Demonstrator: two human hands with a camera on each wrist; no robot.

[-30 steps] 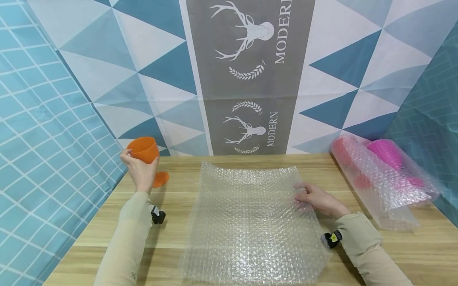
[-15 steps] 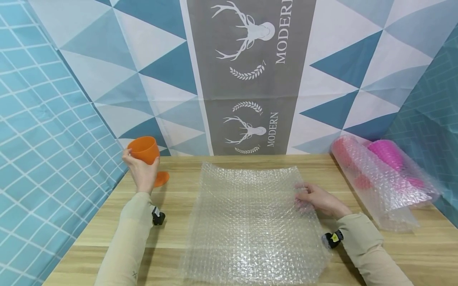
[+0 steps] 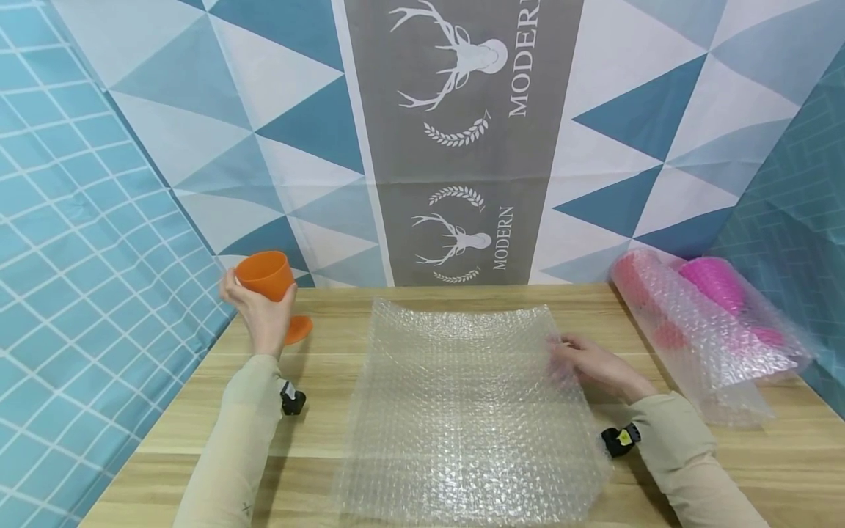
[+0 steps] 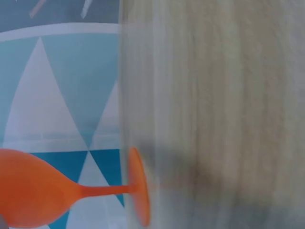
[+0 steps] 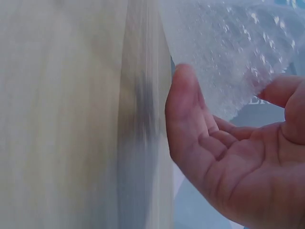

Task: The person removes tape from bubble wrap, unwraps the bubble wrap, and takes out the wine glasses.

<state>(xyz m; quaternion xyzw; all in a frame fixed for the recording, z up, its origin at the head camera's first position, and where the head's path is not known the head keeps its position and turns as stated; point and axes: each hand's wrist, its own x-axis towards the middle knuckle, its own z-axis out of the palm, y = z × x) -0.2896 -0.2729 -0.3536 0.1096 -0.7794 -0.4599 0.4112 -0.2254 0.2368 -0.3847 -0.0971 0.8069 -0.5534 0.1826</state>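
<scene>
Upright orange stemmed goblet (image 3: 267,279), left of clear bubble-wrap sheet (image 3: 462,418)!
Our left hand (image 3: 262,319) grips it; right hand (image 3: 594,368) pinches the sheet.

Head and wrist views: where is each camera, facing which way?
Head: on the head, facing forward and down over the table; left hand, right hand and both sleeves show.
Left wrist: worn there, facing past the orange goblet toward the backdrop, image on its side; no hand clearly visible.
Right wrist: worn there, facing the bubble wrap, also sideways; right hand shows palm-side.
Shared: head and left wrist, the orange goblet; head and right wrist, the bubble wrap and right hand.
</scene>
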